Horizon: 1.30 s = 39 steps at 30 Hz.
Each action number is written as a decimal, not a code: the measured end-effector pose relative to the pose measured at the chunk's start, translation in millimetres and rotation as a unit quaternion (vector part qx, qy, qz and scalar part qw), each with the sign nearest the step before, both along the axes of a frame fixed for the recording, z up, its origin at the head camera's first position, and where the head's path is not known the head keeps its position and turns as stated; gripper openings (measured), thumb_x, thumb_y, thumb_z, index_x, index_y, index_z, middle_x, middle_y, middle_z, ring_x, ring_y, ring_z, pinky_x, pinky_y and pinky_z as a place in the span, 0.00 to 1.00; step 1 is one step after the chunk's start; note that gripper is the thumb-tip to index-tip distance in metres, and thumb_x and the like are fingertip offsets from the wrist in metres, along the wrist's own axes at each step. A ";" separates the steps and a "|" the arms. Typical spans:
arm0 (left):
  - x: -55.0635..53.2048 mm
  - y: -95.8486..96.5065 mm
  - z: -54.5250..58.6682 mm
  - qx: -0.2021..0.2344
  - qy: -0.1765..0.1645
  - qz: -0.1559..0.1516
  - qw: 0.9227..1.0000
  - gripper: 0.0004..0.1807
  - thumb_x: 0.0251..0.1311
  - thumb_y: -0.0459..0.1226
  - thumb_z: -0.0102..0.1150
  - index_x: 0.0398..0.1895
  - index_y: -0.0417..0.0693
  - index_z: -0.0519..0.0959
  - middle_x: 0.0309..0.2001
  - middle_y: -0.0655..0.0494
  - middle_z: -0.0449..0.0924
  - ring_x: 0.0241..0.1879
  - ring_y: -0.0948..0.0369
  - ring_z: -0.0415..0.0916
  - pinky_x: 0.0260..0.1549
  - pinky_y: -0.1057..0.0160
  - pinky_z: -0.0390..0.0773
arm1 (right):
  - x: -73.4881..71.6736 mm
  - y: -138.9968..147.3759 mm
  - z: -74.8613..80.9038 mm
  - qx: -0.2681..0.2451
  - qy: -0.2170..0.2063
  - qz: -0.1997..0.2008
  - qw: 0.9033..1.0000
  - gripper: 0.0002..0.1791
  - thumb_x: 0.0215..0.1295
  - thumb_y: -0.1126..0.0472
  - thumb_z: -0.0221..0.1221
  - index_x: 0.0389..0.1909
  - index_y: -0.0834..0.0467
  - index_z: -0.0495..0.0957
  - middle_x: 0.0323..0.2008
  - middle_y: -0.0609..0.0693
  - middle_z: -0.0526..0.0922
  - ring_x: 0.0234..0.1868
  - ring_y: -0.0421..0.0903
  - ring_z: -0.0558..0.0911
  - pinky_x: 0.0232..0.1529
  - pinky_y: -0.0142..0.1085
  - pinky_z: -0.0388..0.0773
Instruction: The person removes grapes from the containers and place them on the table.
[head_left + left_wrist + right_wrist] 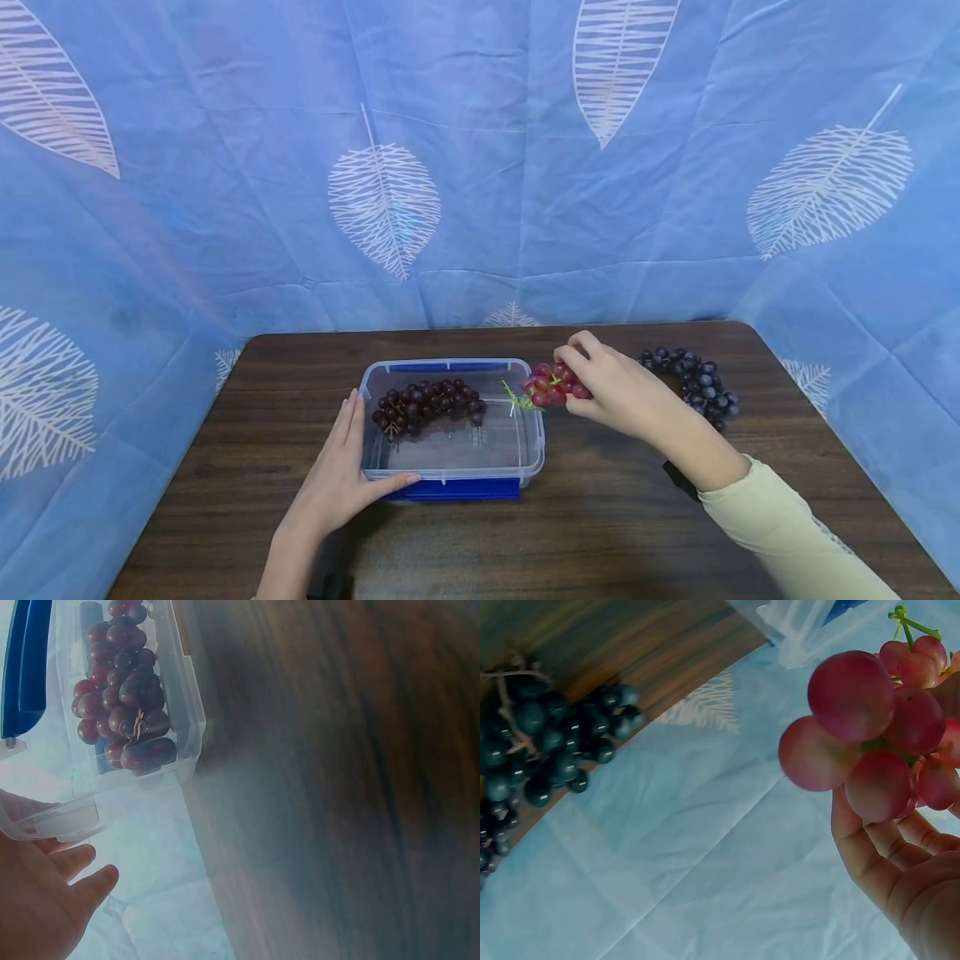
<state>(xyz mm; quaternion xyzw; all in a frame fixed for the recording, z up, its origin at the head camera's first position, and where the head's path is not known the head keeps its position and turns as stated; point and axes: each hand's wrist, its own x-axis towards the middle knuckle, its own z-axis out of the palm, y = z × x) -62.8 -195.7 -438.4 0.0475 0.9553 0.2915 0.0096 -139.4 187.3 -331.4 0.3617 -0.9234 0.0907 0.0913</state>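
Observation:
A clear plastic box point(487, 475) with blue side clips stands on the table. Inside it, toward the left, lies a bunch of dark red grapes point(423, 404). My left hand point(333, 471) rests on the box's near left corner, fingers straight along the left wall and thumb on the front rim. Just past the right rim, my right hand point(622, 385) grips a bunch of bright red grapes point(551, 386), whose green stem overlaps the box edge in the head view. In the right wrist view, fingers point(859, 844) curl up beneath these grapes.
Behind my right forearm, a bunch of black grapes point(705, 383) lies at the table's right side. The dark wooden table point(600, 525) has rounded far corners. Beyond its far edge hangs a blue cloth point(480, 192) with white leaf prints.

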 end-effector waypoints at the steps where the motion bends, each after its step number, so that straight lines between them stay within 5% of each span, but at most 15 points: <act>1: -0.2 0.0 -0.1 0.001 -0.001 0.000 1.000 0.77 0.53 0.72 0.69 0.86 0.39 0.34 0.86 0.39 0.30 0.84 0.35 0.36 0.74 0.28 0.53 | 0.8 3.2 -1.1 -0.002 -0.002 -0.003 1.000 0.25 0.64 0.63 0.72 0.59 0.64 0.77 0.54 0.62 0.77 0.26 0.38 0.69 0.26 0.35 0.70; 21: 0.3 -0.5 -3.2 0.012 0.006 -0.004 1.000 0.77 0.53 0.71 0.70 0.86 0.39 0.34 0.86 0.38 0.31 0.84 0.35 0.36 0.74 0.27 0.54 | 20.5 57.7 -36.4 -0.043 -0.029 -0.105 0.993 0.26 0.64 0.65 0.72 0.58 0.70 0.74 0.54 0.70 0.75 0.22 0.36 0.70 0.20 0.33 0.68; 39: -0.8 -0.4 -2.4 0.010 0.001 0.001 1.000 0.77 0.52 0.72 0.70 0.87 0.41 0.33 0.86 0.38 0.30 0.84 0.35 0.35 0.74 0.27 0.53 | 41.5 72.4 -76.2 -0.037 -0.132 -0.160 0.978 0.29 0.66 0.63 0.70 0.60 0.74 0.71 0.52 0.74 0.73 0.20 0.37 0.70 0.18 0.33 0.69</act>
